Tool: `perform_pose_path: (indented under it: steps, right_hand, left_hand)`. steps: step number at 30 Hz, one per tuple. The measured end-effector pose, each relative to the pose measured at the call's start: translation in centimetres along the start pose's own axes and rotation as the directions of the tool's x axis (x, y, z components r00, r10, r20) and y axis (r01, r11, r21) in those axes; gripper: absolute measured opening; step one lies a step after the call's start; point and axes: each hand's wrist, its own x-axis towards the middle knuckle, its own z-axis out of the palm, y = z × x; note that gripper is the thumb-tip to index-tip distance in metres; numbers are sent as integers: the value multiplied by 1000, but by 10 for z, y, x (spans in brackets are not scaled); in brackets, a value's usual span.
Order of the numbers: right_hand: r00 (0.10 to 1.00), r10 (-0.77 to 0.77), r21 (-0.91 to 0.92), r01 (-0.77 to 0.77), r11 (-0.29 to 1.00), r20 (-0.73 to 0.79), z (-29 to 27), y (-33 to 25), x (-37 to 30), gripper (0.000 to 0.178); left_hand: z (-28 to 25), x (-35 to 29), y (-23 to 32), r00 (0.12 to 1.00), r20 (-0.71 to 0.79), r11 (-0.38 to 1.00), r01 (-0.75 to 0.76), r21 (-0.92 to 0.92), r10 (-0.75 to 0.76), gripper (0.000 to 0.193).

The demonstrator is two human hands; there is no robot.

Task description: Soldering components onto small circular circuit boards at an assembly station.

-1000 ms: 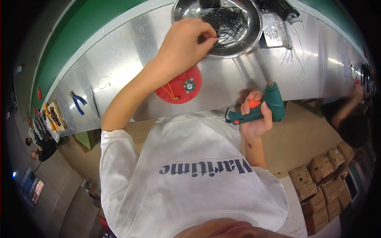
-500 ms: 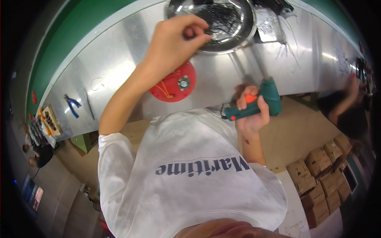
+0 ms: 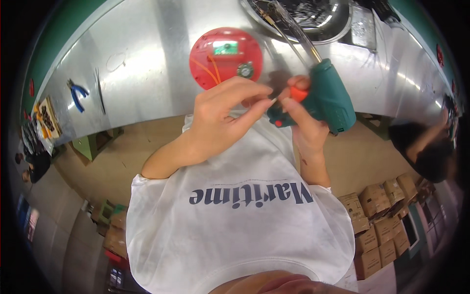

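In my right hand (image 3: 308, 117) is a dark green, pistol-shaped power screwdriver (image 3: 333, 98) with an orange trigger. Its long metal shaft (image 3: 306, 41) points up and left, away from me. My left hand (image 3: 220, 120) is closed in a pinch in front of my chest, close to the fingers of the right. A small pale piece (image 3: 273, 102) shows at its fingertips, too small to name. Just beyond the left hand lies a round red housing (image 3: 223, 36) with a green circuit board (image 3: 225, 47), orange wires (image 3: 211, 68) and a small round metal part (image 3: 245, 70).
A shiny metal bowl (image 3: 342, 27) of thin dark pieces stands at the far right, beside a silvery packet (image 3: 363, 29). Blue-handled pliers (image 3: 77, 94) and tweezers (image 3: 100, 90) lie left on the steel bench (image 3: 142, 63). Cardboard boxes (image 3: 382, 240) are behind; another person (image 3: 423, 139) is at right.
My left hand has come back from the bowl toward my chest and met the right hand. The screwdriver's shaft has tilted left. The bench and red housing appear shifted with the view.
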Motion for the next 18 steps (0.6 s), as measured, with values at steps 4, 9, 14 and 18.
perform_pose_path:
  steps: [4,9,14,18]
  right_hand:
    - [995,-15,-30,18,999,94,15,2,6,40]
    - [991,-57,-32,61,998,117,21,7,12,34]
    - [1000,11,-53,-10,999,23,24,1,11,37]
    - [999,40,-72,-40,997,1,22,2,13,39]
  left_hand:
    - [-4,-15,-9,999,-51,999,5,-47,-8,17]
    - [-6,-23,-13,995,-93,996,11,-94,-20,16]
    - [-18,-27,-29,894,-335,936,342,85,-296,14]
    - [-27,-17,-37,895,-287,862,419,284,-340,15]
